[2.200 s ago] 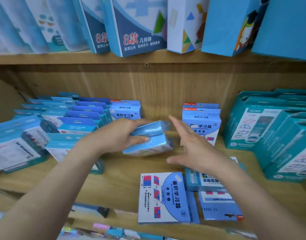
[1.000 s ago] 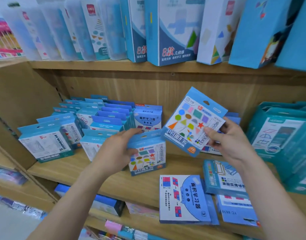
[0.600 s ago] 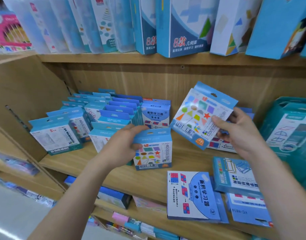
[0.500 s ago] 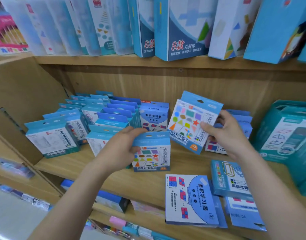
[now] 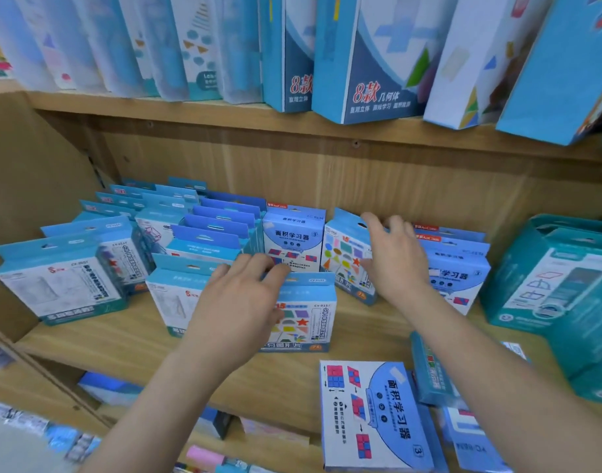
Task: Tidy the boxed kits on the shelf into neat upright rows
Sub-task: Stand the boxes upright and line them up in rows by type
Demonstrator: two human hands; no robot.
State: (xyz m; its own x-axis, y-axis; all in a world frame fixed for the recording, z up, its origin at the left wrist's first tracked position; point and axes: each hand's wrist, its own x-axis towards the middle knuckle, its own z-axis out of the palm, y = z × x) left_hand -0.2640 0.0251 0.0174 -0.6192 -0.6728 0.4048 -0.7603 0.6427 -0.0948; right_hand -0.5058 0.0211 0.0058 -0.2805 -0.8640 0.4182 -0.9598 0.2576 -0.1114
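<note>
Standing mid-frame on the shelf (image 5: 122, 339), the front shapes kit (image 5: 303, 315) is gripped at its top by the left hand (image 5: 238, 302), fingers curled over; just behind, right of centre, the right hand (image 5: 393, 261) pinches the rear shapes kit (image 5: 342, 259) by its header. It leans slightly, so an early release could topple it onto its neighbours; a flat kit (image 5: 371, 414) lies lower right.

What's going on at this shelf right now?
A person is tidying small boxed kits on a wooden shelf. The left hand holds the top of a shapes kit standing upright at the front. The right hand holds a second shapes kit by its top, further back, beside an area-learner kit. Several flat kits lie at the front right, not yet stood up.
</note>
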